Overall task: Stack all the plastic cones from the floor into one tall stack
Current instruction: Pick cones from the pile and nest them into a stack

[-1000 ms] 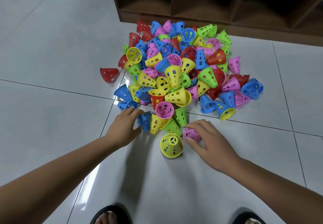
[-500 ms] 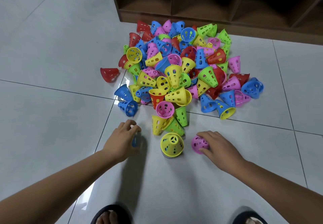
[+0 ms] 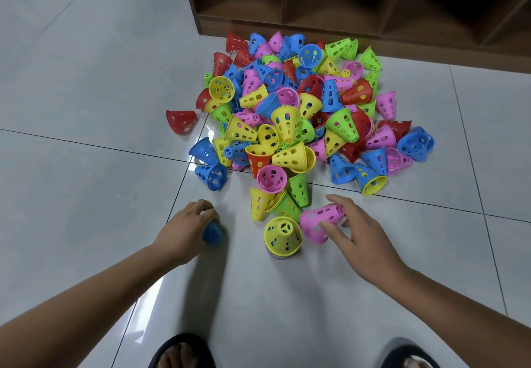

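A big pile of perforated plastic cones (image 3: 298, 114) in red, blue, pink, yellow and green lies on the tiled floor. In front of it stands a short upright stack (image 3: 283, 238) topped by a yellow cone. My left hand (image 3: 184, 231) grips a blue cone (image 3: 213, 234) to the left of the stack, mostly hidden under the fingers. My right hand (image 3: 359, 238) holds a pink cone (image 3: 320, 221) on its side, its wide mouth just right of the stack's top.
A dark wooden shelf unit (image 3: 359, 11) stands behind the pile. A lone red cone (image 3: 181, 121) lies left of the pile, two blue cones (image 3: 208, 166) at its near left edge. My sandalled feet (image 3: 182, 353) are at the bottom edge.
Both hands drew back from the pile, each with a cone. The right hand lifted the pink cone and tipped it sideways toward the stack; the left hand carried the blue cone nearer.
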